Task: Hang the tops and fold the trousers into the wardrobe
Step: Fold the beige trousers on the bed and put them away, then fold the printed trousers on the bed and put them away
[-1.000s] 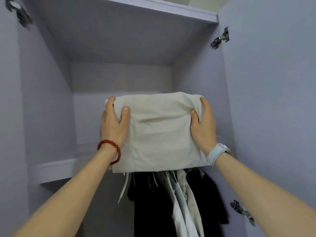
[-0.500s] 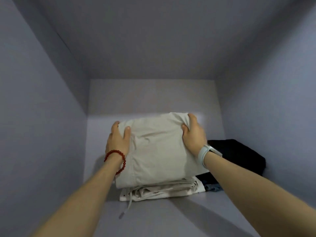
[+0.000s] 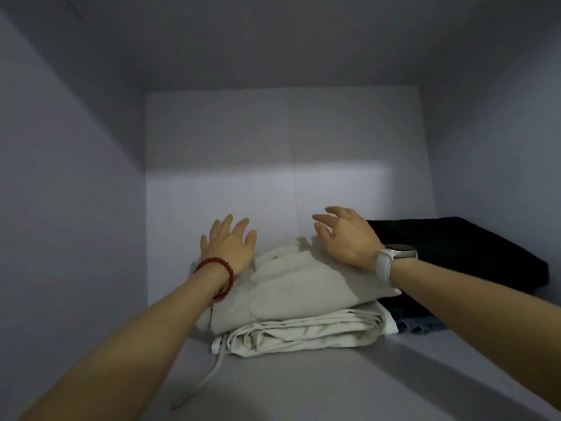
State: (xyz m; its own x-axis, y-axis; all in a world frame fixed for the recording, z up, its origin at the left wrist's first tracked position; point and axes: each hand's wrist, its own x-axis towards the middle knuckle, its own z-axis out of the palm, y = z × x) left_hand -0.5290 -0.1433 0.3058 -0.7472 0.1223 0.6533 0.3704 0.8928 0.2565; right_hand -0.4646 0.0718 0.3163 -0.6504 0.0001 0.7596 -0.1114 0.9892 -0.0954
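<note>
A: Where do your folded beige trousers [image 3: 291,284] lie?
B: On the wardrobe shelf [image 3: 303,387], atop a cream folded garment [image 3: 303,332], beside black clothing [image 3: 455,253].
A: Your hands?
B: Left hand [image 3: 229,247] and right hand [image 3: 346,235]: fingers spread, gripping nothing.

Wardrobe shelf [image 3: 318,387]: pale lilac-grey board enclosed by side and back panels.
Directly on it: a folded off-white garment [image 3: 303,332], its drawstring [image 3: 203,381] trailing forward over the board; a dark folded stack [image 3: 461,253] just beside it, toward the right panel, with a blue denim edge [image 3: 419,325] at the base.
</note>
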